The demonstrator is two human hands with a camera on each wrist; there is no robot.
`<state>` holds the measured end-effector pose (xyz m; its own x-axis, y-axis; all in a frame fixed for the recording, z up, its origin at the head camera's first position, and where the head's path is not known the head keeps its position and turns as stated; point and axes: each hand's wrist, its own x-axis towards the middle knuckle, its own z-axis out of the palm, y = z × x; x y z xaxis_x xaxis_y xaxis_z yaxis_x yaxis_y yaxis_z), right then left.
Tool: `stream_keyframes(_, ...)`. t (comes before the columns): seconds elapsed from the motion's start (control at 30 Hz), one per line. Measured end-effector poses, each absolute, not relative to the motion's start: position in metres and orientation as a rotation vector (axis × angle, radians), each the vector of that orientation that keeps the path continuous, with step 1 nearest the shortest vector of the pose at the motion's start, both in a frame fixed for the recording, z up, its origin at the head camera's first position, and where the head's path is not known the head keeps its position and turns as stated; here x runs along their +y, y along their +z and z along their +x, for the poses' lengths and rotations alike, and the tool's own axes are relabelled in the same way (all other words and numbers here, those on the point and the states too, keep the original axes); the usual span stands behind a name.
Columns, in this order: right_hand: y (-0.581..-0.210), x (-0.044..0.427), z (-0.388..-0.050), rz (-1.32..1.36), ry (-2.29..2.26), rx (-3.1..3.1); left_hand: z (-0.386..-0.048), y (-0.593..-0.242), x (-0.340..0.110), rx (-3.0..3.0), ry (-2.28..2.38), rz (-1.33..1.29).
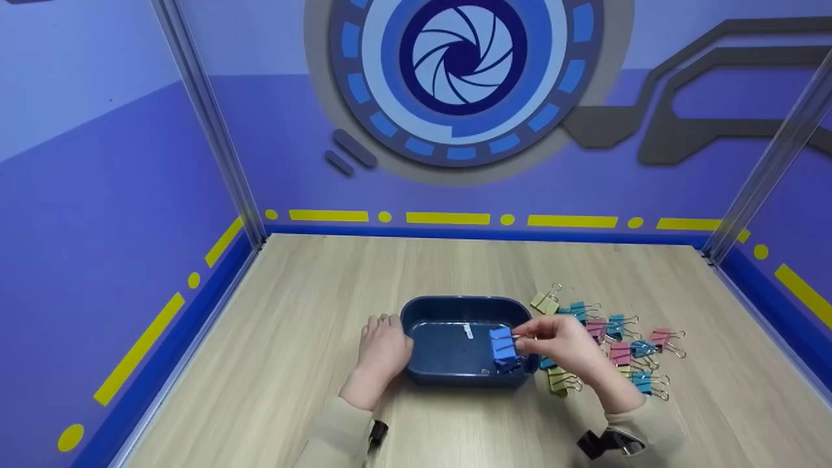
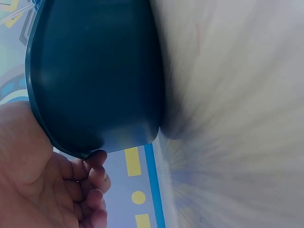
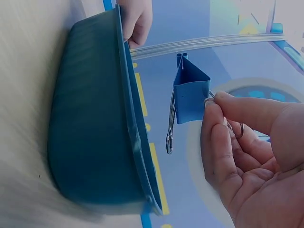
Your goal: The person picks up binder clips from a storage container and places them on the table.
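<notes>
A dark blue plastic box [image 1: 442, 351] stands on the table in front of me. At its left end my left hand [image 1: 383, 348] grips the rim, with the fingers curled against the outside wall in the left wrist view. My right hand [image 1: 567, 344] pinches a blue binder clip [image 3: 192, 97] by one wire handle between thumb and fingers. The clip hangs over the right part of the box. Below it, partly hidden, something dark blue lies in the box, too covered to make out fully. A small white piece [image 1: 468, 331] is on the box floor.
Right of the box lies a loose group of several binder clips: yellow [image 1: 545, 303], teal [image 1: 621, 325] and pink [image 1: 663, 338]. Some are partly behind my right hand. Printed panels [image 1: 279, 143] wall the table at the back and sides, with metal posts in the corners.
</notes>
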<state>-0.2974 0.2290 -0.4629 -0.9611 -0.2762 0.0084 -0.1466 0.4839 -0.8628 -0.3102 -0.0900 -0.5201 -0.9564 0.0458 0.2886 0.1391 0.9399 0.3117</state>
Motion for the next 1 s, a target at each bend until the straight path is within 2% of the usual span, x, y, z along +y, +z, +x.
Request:
stream_keyframes(0.57, -0.487, 0.299, -0.257, -0.310, -1.531, 2.500, -0.313, -0.520, -0.090, -2.840, -0.484, -0.111)
stream_keyframes(0.83, -0.498, 0.337, -0.246, -0.149, -1.367, 2.417, -0.312, -0.521, -0.090, -2.808, -0.482, -0.112)
stream_keyframes(1.0, -0.504, 0.358, -0.244, -0.147, -1.357, 2.348, -0.311, -0.522, -0.091, -2.806, -0.499, -0.132)
